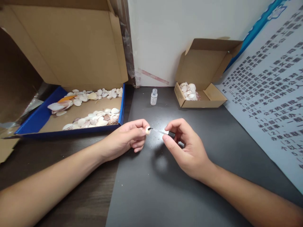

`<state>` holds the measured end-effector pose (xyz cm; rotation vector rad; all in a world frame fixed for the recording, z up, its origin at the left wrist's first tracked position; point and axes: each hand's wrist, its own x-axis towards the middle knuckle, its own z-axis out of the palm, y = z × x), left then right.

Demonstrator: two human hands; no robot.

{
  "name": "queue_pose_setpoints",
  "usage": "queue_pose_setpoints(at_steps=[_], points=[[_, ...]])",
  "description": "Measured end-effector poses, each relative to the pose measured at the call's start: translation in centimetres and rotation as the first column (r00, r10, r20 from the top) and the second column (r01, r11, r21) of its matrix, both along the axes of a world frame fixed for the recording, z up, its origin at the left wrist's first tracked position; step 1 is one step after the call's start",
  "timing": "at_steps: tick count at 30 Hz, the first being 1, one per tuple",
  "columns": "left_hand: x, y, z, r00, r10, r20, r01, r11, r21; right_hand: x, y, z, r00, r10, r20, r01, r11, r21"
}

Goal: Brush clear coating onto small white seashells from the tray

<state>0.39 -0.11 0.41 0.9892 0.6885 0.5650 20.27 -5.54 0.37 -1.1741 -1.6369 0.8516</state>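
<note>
Between the thumb and fingers of my left hand (pixel 131 135) is a small pale shell (pixel 148 130). My right hand (pixel 186 145) pinches the black cap of a small brush applicator (pixel 171 135). Its thin clear stem points left, and the dark bristle tip meets the shell's surface. Beyond both hands stands a small clear glass bottle (pixel 153 97), upright and uncapped, with a printed label and whitish contents. Both hands are held above the dark grey mat (pixel 142 195).
At the left, a blue-sided cardboard box (pixel 71 132) with its lid raised holds many shells (pixel 94 119). A smaller open carton (pixel 203 103) at the back right holds white shells (pixel 188 90). A white panel (pixel 161 41) stands behind, and a printed sheet (pixel 267 94) leans along the right.
</note>
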Motion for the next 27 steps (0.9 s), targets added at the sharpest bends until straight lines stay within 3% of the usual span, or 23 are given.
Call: queue_pose_setpoints(at_steps=[7,13,17,22,27], points=[[0.20,-0.05,0.42,0.998,0.054,0.013,-0.054,0.998,-0.043,0.01,0.12,-0.19,0.999,-0.017,0.033,0.018,0.999,-0.036],[-0.01,-0.06,0.30,0.998,0.050,0.049,-0.048,0.997,-0.056,0.07,-0.13,-0.19,0.995,0.071,-0.072,-0.070,0.997,0.023],[-0.09,-0.07,0.24,0.996,0.048,0.070,-0.044,0.997,-0.063,0.02,-0.09,-0.01,1.000,0.018,0.002,-0.018,1.000,-0.014],[-0.10,-0.08,0.23,0.996,0.049,0.078,-0.044,0.997,-0.069,-0.04,-0.07,-0.11,0.996,0.075,-0.057,-0.075,0.997,0.003],[-0.12,-0.05,0.13,0.996,0.052,0.074,-0.047,0.996,-0.073,0.03,-0.15,-0.18,0.999,0.027,-0.040,-0.027,0.999,-0.017]])
